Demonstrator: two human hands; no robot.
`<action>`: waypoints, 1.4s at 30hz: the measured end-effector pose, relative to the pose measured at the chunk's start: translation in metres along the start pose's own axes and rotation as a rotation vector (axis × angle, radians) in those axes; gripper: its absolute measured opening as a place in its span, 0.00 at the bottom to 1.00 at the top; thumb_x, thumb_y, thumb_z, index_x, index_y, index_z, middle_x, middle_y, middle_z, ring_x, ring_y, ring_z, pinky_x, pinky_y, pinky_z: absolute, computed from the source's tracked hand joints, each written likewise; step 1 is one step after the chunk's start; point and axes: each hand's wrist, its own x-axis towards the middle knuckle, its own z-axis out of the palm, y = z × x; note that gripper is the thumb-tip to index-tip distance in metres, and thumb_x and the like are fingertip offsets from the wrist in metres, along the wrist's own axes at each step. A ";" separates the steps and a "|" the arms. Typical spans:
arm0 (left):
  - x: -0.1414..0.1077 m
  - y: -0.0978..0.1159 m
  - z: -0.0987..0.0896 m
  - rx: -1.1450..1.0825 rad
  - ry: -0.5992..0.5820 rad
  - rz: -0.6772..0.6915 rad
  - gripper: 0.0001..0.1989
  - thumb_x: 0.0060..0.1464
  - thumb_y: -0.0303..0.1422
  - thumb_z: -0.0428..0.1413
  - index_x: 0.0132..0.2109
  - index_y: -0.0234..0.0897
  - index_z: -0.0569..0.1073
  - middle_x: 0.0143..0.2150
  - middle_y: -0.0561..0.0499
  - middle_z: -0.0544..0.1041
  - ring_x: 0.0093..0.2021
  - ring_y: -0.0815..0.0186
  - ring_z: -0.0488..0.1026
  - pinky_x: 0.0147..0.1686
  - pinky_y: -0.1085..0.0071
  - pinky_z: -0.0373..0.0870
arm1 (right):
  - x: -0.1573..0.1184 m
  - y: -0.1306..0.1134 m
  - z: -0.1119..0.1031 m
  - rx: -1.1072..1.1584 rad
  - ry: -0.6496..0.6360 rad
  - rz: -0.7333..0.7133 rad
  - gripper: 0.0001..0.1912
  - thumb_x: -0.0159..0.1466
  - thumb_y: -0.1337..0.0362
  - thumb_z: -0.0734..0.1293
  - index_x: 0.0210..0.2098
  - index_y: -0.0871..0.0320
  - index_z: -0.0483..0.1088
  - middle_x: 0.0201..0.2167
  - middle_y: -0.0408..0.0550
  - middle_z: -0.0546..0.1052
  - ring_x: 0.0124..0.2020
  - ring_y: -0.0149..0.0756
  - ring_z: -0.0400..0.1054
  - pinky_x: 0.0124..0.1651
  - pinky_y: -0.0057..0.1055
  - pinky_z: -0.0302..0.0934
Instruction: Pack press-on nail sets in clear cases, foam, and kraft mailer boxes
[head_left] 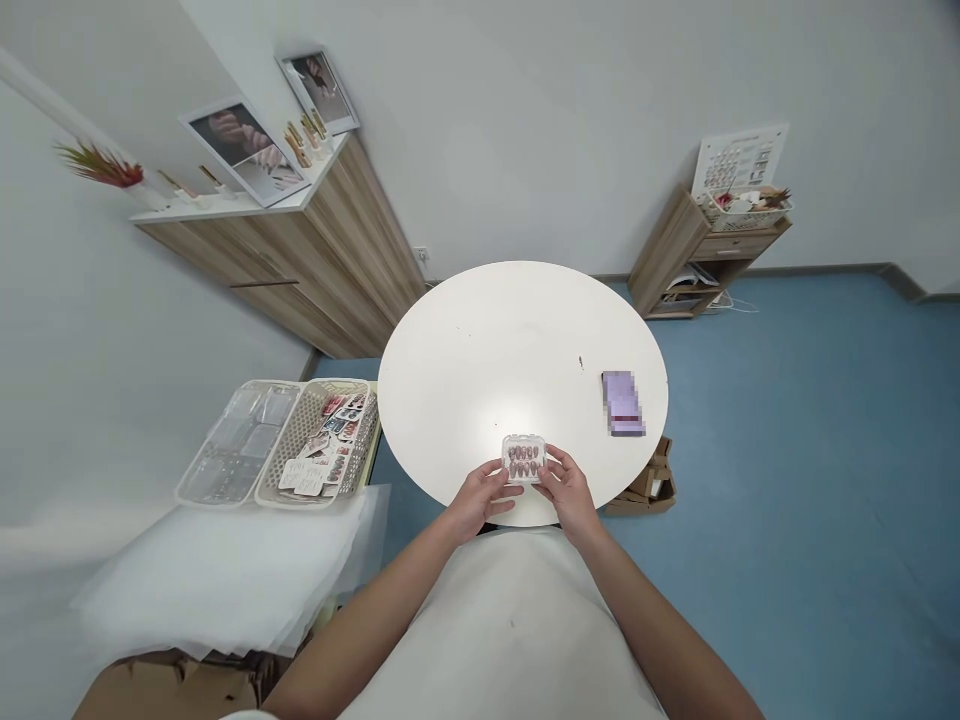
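A small clear plastic case of press-on nails is held over the near edge of the round white table. Two rows of pinkish, pointed nails show through it. My left hand grips the case's left side, thumb on top and fingers beneath. On the right side, my right hand pinches the case in the same way. Whether the case rests on the tabletop or hangs just above it, I cannot tell. To the right on the table lies a purple, partly pixelated flat object.
At left stand a white basket of nail cards and a basket of clear boxes, beside white sheeting. A wooden cabinet is behind left, a small shelf unit behind right. Below the table's right edge sits a cardboard box.
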 end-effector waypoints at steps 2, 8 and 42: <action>0.005 -0.001 0.005 0.046 0.073 0.041 0.26 0.44 0.44 0.58 0.49 0.37 0.65 0.44 0.42 0.73 0.42 0.62 0.72 0.42 0.66 0.65 | 0.004 -0.001 -0.006 -0.006 -0.004 -0.006 0.27 0.51 0.56 0.68 0.49 0.53 0.60 0.40 0.48 0.72 0.42 0.38 0.67 0.46 0.40 0.62; 0.016 -0.006 0.009 0.102 0.242 0.142 0.25 0.40 0.40 0.61 0.46 0.34 0.69 0.34 0.46 0.76 0.37 0.65 0.72 0.42 0.65 0.66 | 0.014 -0.002 -0.015 -0.052 -0.057 0.002 0.27 0.50 0.57 0.68 0.49 0.53 0.60 0.42 0.49 0.71 0.42 0.38 0.67 0.47 0.40 0.60; 0.019 0.012 -0.181 0.394 0.651 0.179 0.29 0.52 0.42 0.49 0.60 0.48 0.49 0.58 0.46 0.51 0.56 0.60 0.57 0.49 0.64 0.62 | 0.113 0.088 0.185 -0.649 -0.225 0.164 0.33 0.53 0.58 0.63 0.57 0.50 0.51 0.50 0.49 0.58 0.47 0.37 0.58 0.44 0.35 0.61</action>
